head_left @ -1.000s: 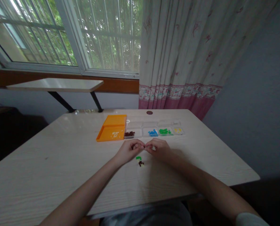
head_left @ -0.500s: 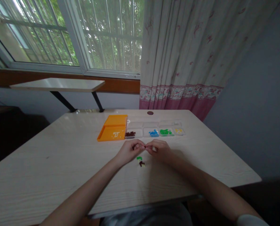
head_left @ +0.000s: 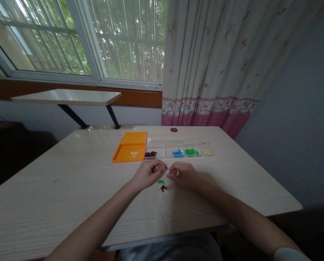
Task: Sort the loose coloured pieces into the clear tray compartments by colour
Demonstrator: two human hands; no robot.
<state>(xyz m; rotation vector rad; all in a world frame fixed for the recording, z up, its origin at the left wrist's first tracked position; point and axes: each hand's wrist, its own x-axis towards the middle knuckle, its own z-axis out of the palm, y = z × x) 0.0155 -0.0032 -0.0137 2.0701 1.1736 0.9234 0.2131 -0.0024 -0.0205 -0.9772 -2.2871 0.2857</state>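
My left hand point(head_left: 148, 173) rests on the pale wooden table point(head_left: 69, 188) with its fingers curled in a pinch on a small dark piece. My right hand point(head_left: 183, 173) lies just to its right, fingers closed on something too small to make out. A narrow gap separates the two sets of fingertips. On the table just below that gap lie a small green piece point(head_left: 160, 182) and a dark brown piece point(head_left: 163, 188) with a pale bit beside it.
Beyond the hands sit an open orange box point(head_left: 131, 148) and a row of clear trays point(head_left: 178, 148) with brown, blue, green and yellow pieces. A small brown disc point(head_left: 173, 129) lies near the far edge. Window, side shelf and curtain stand behind.
The fingertips of both hands, touching earlier, have drawn slightly apart. The view has shifted a little.
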